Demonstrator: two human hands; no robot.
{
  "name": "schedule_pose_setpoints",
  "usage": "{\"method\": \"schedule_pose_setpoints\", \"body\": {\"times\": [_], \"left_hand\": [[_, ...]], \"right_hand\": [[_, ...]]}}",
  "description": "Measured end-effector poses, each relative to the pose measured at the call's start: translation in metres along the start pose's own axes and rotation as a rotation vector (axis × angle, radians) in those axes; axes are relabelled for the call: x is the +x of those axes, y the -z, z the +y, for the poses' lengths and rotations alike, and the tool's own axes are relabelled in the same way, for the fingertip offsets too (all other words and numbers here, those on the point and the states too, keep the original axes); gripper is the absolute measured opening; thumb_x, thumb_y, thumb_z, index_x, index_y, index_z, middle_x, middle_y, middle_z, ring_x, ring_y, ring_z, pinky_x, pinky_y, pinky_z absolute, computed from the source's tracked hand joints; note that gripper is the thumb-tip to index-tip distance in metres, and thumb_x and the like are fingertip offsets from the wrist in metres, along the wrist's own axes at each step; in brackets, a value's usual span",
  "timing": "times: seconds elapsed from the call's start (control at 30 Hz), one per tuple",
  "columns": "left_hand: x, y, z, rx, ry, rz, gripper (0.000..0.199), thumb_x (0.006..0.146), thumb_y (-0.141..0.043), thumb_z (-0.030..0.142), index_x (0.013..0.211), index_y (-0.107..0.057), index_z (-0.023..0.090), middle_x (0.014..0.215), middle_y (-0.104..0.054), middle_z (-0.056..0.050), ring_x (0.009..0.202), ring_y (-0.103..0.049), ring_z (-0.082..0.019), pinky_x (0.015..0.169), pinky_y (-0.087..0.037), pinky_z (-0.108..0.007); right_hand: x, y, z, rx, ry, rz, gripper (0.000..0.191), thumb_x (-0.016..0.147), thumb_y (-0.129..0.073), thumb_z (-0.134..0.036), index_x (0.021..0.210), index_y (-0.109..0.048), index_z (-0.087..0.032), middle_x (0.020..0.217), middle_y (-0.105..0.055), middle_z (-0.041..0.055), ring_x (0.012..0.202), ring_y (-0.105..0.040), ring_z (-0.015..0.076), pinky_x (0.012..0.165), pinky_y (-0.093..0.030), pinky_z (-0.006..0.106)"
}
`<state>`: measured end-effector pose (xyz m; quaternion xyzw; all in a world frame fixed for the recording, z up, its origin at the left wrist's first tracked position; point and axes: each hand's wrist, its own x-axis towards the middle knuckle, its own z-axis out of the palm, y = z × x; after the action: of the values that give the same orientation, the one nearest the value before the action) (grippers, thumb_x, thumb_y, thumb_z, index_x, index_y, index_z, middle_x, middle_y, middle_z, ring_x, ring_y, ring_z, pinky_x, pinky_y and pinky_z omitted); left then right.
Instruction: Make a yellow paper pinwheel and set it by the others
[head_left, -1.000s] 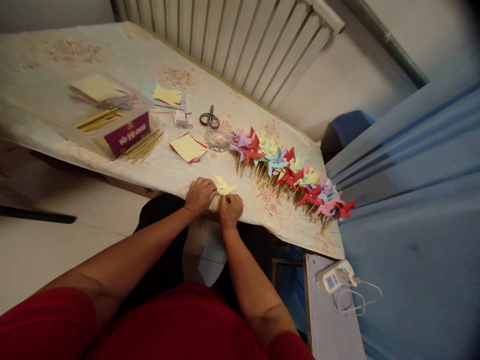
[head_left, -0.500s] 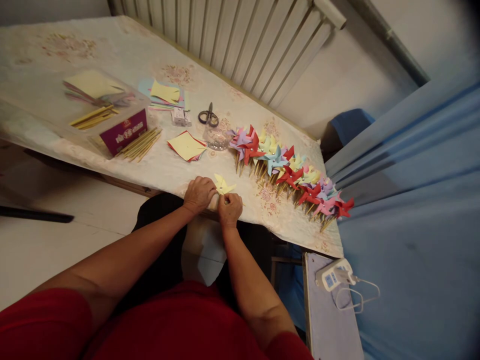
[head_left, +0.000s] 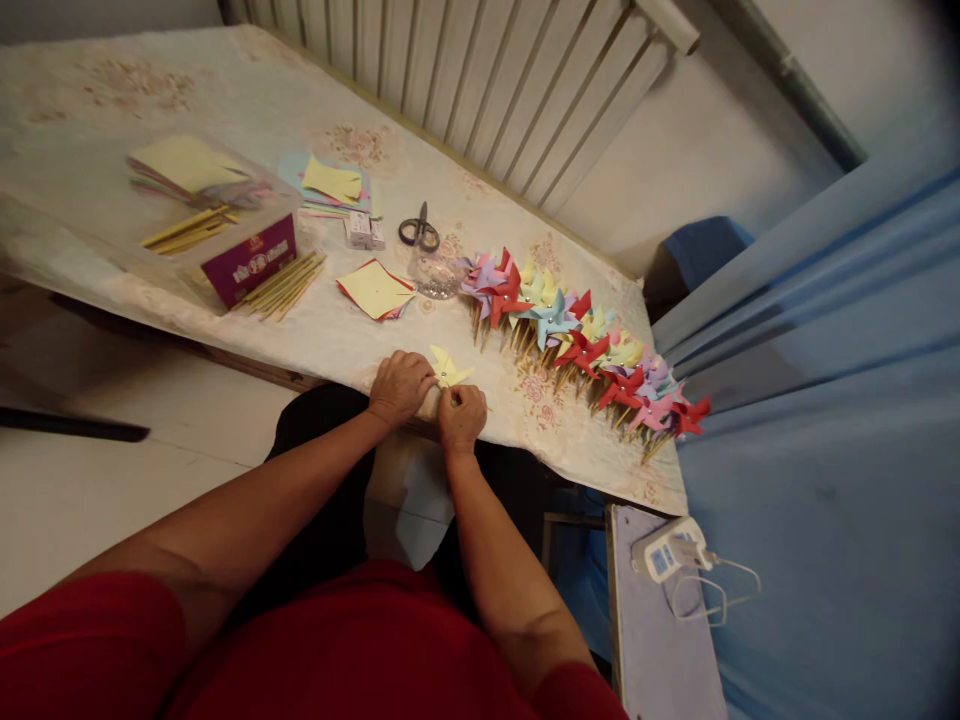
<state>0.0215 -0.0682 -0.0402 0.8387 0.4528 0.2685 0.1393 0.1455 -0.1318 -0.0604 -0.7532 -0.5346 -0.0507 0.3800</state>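
At the table's front edge, a pale yellow paper pinwheel (head_left: 450, 370) with a small shiny centre lies between my two hands. My left hand (head_left: 403, 387) is closed, its fingertips pinching at the pinwheel's left side. Curled in a pinch just below the centre, my right hand (head_left: 463, 414) grips the pinwheel from underneath, where its stick seems to be. The fingers hide most of the stick. Beyond the hands lies a stack of cut paper squares (head_left: 376, 290), yellow on top. A clear dish of small pins (head_left: 436, 278) sits beside the stack.
Finished pinwheels (head_left: 585, 350) in several colours stretch along the right side. Scissors (head_left: 420, 230), small boxes (head_left: 364, 232) and more cut paper (head_left: 331, 182) are farther back. At left are wooden sticks (head_left: 281, 287) and a clear plastic box (head_left: 217, 240). A power strip (head_left: 670, 550) is lower right.
Both hands keep their pinch on the yellow pinwheel, with hardly any movement. The whole view has shifted very slightly.
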Motion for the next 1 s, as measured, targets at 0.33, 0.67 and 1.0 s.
{"method": "schedule_pose_setpoints", "body": {"times": [0.33,0.67,1.0], "left_hand": [[0.0008,0.0004,0.0022,0.005,0.027,-0.011,0.021,0.093,-0.052,0.034,0.089,-0.068,0.020,0.103,-0.067,-0.009,0.099,-0.051,-0.028,0.085,-0.038,-0.044],[0.0011,-0.0017,-0.0013,-0.003,0.011,-0.006,0.016,0.091,-0.056,0.031,0.088,-0.067,0.020,0.103,-0.067,-0.008,0.099,-0.051,-0.028,0.085,-0.039,-0.044],[0.0004,-0.0027,-0.0067,-0.006,-0.011,-0.024,0.013,0.089,-0.058,0.029,0.093,-0.068,0.020,0.109,-0.068,-0.008,0.101,-0.053,-0.027,0.088,-0.040,-0.042]], "right_hand": [[-0.0002,-0.0016,0.0011,-0.064,0.071,0.079,0.024,0.086,-0.057,-0.016,0.063,-0.055,-0.023,0.069,-0.060,0.0018,0.070,-0.050,0.0189,0.072,-0.039,0.032],[-0.0006,0.0018,-0.0014,-0.004,0.016,-0.013,0.020,0.085,-0.056,-0.016,0.067,-0.060,-0.022,0.072,-0.059,0.0028,0.075,-0.050,0.0194,0.077,-0.040,0.033],[-0.0008,0.0042,0.0005,0.040,-0.028,-0.073,0.023,0.080,-0.051,-0.006,0.078,-0.071,-0.019,0.080,-0.066,0.0042,0.082,-0.053,0.0201,0.083,-0.040,0.032]]}}
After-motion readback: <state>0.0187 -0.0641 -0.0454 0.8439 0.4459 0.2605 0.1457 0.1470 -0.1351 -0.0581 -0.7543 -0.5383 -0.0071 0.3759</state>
